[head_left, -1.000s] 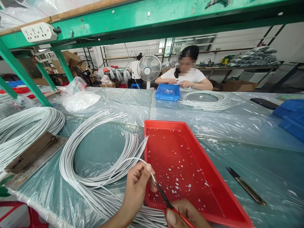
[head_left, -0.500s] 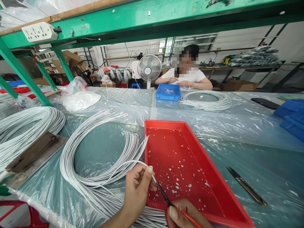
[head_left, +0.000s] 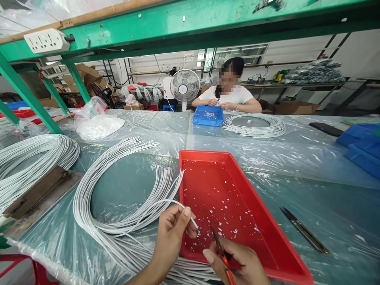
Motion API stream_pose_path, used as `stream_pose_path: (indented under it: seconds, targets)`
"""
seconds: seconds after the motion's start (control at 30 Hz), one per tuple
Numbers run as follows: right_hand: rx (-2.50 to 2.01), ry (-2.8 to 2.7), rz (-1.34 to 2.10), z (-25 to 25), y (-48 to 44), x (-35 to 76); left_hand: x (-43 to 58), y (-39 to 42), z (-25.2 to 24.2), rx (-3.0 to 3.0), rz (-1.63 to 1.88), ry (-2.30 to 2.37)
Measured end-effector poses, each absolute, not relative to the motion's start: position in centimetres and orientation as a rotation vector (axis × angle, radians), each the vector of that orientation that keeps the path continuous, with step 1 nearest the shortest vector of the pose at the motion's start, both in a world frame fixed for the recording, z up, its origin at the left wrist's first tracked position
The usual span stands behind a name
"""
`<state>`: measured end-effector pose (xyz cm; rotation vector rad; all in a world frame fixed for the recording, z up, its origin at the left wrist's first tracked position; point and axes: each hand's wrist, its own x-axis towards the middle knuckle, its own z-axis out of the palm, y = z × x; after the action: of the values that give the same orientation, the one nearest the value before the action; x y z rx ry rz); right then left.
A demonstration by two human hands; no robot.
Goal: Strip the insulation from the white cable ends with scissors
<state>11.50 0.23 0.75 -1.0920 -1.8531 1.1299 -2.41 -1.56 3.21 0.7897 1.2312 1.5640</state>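
Observation:
Between thumb and fingers, my left hand (head_left: 173, 231) pinches a white cable (head_left: 170, 201) close to its tip, which points down over the red tray (head_left: 204, 154). That cable runs back into a loose coil of white cables (head_left: 89, 206) on the left. In my right hand (head_left: 237, 261) is a slim cutting tool with dark blades and orange-red handles, scissors (head_left: 221, 249) by their look. Their blades point up and left, apart from the cable tip. Small white scraps lie scattered across the tray floor.
Right of the tray lies a metal tweezer-like tool (head_left: 304, 230). A second cable coil (head_left: 59, 150) and a metal block (head_left: 35, 192) are at left. Across the table a person works behind a blue tray (head_left: 209, 120). A green beam (head_left: 166, 29) crosses overhead.
The scissors have come away from the cable tip, moving right, and the right hand has turned with them. The left hand still holds the cable in nearly the same place.

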Motion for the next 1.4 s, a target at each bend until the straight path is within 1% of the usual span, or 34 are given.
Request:
stream_pose_path:
  seconds: [0.1,0.2,0.3,0.47,0.7,0.77,0.87,0.97,1.03,1.1,1.17,1.4]
  targets:
    - [-1.075,-1.755,1.020,0.5,0.5,11.4,-2.3,-1.6,3.2,0.767,1.519,1.177]
    - [-1.061,-1.630,1.024,0.4,0.6,11.3,-2.0,-1.6,2.8,0.691,1.484,1.094]
    - [-1.019,-1.525,1.130,0.6,0.8,11.1,-1.6,-1.7,2.3,0.647,1.440,1.023]
    - [-0.917,-1.302,1.425,1.3,1.0,10.8,-1.2,-1.9,1.9,0.606,1.371,0.939]
    - [-1.021,-1.142,1.443,1.8,1.4,10.9,-0.6,-2.0,1.8,0.614,1.290,0.900]
    - [-1.019,-1.156,1.467,1.4,1.6,11.0,-0.6,-2.2,1.7,0.766,1.243,1.015]
    - [-1.026,-1.141,1.480,0.7,1.9,11.2,-0.9,-2.9,1.3,1.309,1.229,1.316]
    - [-1.054,-1.103,1.490,0.4,2.0,11.2,-1.4,-3.6,0.9,2.010,1.376,1.449]
    - [-1.026,-1.142,1.479,0.6,2.0,11.2,-1.7,-3.6,0.9,2.267,1.521,1.519]
    - [-0.981,-1.207,1.457,0.9,1.9,11.3,-1.9,-3.3,1.1,2.325,1.570,1.661]
    - [-0.948,-1.253,1.449,1.0,1.9,11.4,-2.0,-2.9,1.2,2.332,1.534,1.739]
    - [-0.999,-1.176,1.475,0.2,1.6,11.8,-1.6,-2.9,1.0,2.329,1.552,1.718]
